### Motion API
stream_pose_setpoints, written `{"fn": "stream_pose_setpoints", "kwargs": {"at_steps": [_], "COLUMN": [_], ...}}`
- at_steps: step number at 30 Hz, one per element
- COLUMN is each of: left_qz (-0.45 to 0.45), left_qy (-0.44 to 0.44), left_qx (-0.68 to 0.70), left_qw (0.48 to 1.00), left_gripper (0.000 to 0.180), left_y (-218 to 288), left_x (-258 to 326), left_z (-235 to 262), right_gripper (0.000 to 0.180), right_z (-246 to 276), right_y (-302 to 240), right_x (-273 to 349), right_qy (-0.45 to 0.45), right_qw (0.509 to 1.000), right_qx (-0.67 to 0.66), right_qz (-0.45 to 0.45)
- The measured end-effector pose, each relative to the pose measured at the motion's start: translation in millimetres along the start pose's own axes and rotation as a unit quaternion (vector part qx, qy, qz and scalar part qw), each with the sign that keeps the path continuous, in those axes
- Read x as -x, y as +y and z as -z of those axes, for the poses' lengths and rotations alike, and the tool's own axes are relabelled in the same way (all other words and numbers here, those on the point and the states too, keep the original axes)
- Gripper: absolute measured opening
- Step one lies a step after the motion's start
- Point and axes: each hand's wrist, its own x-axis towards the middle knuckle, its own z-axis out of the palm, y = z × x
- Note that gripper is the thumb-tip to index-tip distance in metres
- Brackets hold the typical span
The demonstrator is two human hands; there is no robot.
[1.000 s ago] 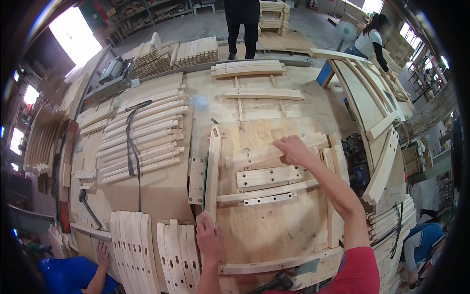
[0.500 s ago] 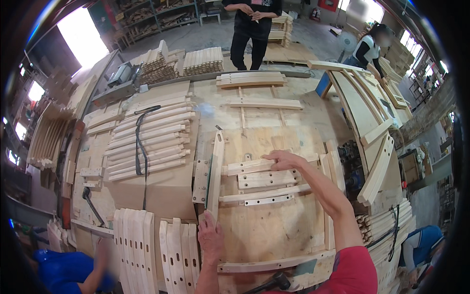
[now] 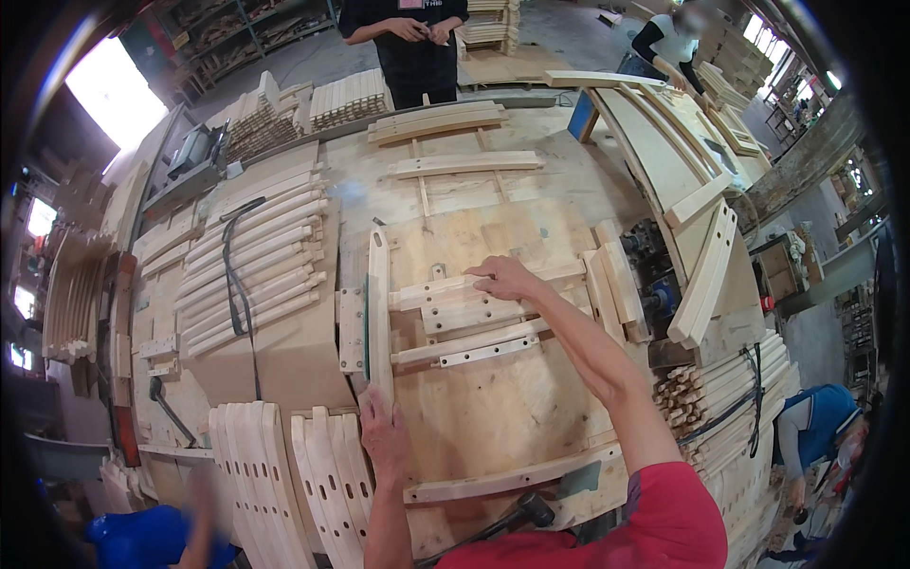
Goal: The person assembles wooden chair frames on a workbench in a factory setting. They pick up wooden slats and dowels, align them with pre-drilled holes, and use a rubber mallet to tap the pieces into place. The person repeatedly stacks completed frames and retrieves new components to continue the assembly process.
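Observation:
My left hand [image 3: 384, 431] is closed round the near end of a pale wooden post [image 3: 378, 313], which has a slot at its far end and lies along a green-edged stop. My right hand [image 3: 509, 277] rests with curled fingers on a wooden rail [image 3: 417, 296] that runs crosswise, its left end against the post. Nearer to me a second slim rail [image 3: 455, 351] also meets the post. Between the rails a drilled wooden block [image 3: 469, 315] is fixed to the board, and a drilled metal strip [image 3: 488, 353] lies just nearer.
A black mallet [image 3: 533, 510] lies by the near curved rail [image 3: 512, 477]. Slotted posts [image 3: 251, 455] stand lower left; strapped spindles [image 3: 256, 266] lie on a carton. More wood stacks [image 3: 701, 384] are at right. One person [image 3: 417, 47] stands across the bench; others work at the sides.
The whole view has shifted, so the bench sits further left and higher. The right-hand rail's left end now looks closer to the post. Both hands keep their holds.

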Motion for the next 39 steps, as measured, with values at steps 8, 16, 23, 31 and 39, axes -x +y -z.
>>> {"fn": "stream_pose_setpoints", "kwargs": {"at_steps": [8,16,23,31,39], "left_qz": [-0.175,-0.344,-0.299,-0.292,-0.308], "left_qy": [0.095,0.050,-0.121,-0.100,-0.059], "left_qx": [0.002,0.070,0.009,0.008,0.003], "left_qw": [0.980,0.935,0.947,0.951,0.950], "left_gripper": [0.057,0.050,0.043,0.037,0.037], "left_y": [64.2,136.7,160.1,157.4,153.4], "left_x": [-40.9,-185.2,-183.8,-188.3,-189.2], "left_z": [-20.3,-87.9,-117.7,-117.2,-122.7], "right_gripper": [0.042,0.073,0.075,0.070,0.069], "right_z": [0.9,-37.0,-35.1,-44.1,-42.5], "right_y": [13.9,-28.8,-4.5,0.9,-3.0], "right_x": [55.7,262.1,335.1,329.5,324.8], "right_qy": [0.216,0.392,0.316,0.344,0.336], "right_qw": [0.972,0.826,0.862,0.864,0.857], "right_qx": [0.073,0.230,0.032,0.058,0.051], "right_qz": [0.053,-0.334,-0.395,-0.362,-0.388]}}
